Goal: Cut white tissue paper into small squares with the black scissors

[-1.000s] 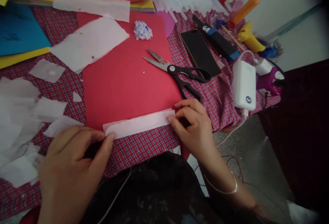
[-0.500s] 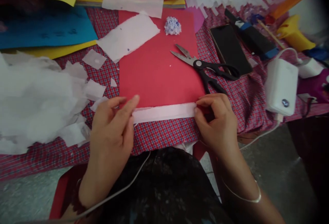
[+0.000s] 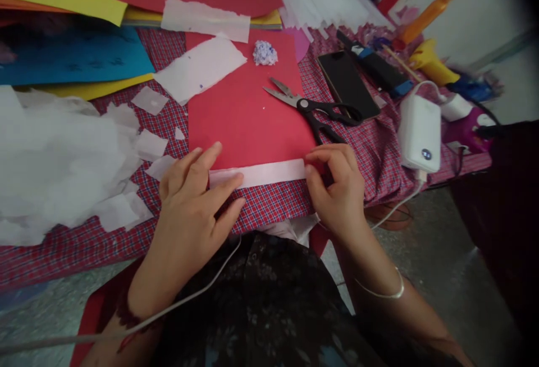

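Note:
A narrow folded strip of white tissue paper (image 3: 269, 173) lies along the near edge of a red card sheet (image 3: 248, 114). My left hand (image 3: 193, 204) rests flat on the strip's left end, fingers stretched out and pressing it down. My right hand (image 3: 337, 184) pinches the strip's right end between thumb and fingers. Black-handled scissors (image 3: 314, 111) lie just beyond my right hand, blades apart.
A heap of white tissue pieces (image 3: 54, 159) covers the left of the checked tablecloth (image 3: 273, 210). A crumpled paper ball (image 3: 265, 53), a dark phone (image 3: 347, 83), a white power bank (image 3: 420, 131) and coloured card sheets (image 3: 71, 55) lie farther back. The table edge runs just below the strip.
The view shifted left then steadied. My left hand went from a pinch at the strip's end to lying flat on it; the right hand kept its pinch.

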Tool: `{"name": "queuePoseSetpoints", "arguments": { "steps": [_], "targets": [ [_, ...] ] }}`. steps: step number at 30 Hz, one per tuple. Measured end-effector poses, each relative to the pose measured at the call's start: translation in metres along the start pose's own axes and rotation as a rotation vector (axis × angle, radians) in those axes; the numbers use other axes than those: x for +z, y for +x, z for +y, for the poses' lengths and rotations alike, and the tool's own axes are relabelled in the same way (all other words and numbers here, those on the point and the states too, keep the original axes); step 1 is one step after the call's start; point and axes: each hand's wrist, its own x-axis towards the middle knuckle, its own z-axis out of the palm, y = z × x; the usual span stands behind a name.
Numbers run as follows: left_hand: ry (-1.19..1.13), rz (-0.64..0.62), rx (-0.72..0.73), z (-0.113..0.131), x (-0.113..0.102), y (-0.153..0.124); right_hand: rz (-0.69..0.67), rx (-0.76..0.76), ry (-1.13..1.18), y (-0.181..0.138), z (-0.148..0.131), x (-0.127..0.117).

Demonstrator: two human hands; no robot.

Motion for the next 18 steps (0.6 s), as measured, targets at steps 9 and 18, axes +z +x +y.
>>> {"name": "queuePoseSetpoints", "arguments": {
  "steps": [9,18],
  "targets": [
    [-0.032,0.01,-0.007,0.001,0.002,-0.001,-0.528,-0.419,-0.153,-0.021,-0.041,0.01],
    [0.049,0.165,-0.132,0.0,0.005,-0.006,-0.457,-0.318,-0.227,-0.031,-0.007,-0.003]
  ]
}}
